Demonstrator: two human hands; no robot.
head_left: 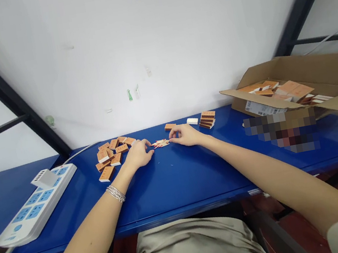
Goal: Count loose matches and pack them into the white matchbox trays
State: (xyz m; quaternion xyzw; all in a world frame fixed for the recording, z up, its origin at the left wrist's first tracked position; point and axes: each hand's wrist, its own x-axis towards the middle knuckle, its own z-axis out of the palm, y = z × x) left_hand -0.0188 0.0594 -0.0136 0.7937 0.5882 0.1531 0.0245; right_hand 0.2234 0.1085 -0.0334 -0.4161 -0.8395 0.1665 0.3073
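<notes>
A small loose pile of red-tipped matches [160, 143] lies on the blue table between my two hands. My left hand [141, 153] rests at the pile's left end, thumb and forefinger apart with a gap between them. At the right end, my right hand [185, 135] has its fingertips drawn together on the ends of some matches. Just behind the right hand are an orange matchbox [170, 126] and a white inner matchbox tray [192, 121]. Several orange matchboxes [122, 148] lie heaped beside my left hand.
A short stack of matchboxes [207, 119] stands right of my right hand. An open cardboard box [264, 103] holding more matchboxes sits at the far right, near a blurred-out patch. A white power strip [39, 206] with its cable lies left. A white wall backs the blue table [179, 185].
</notes>
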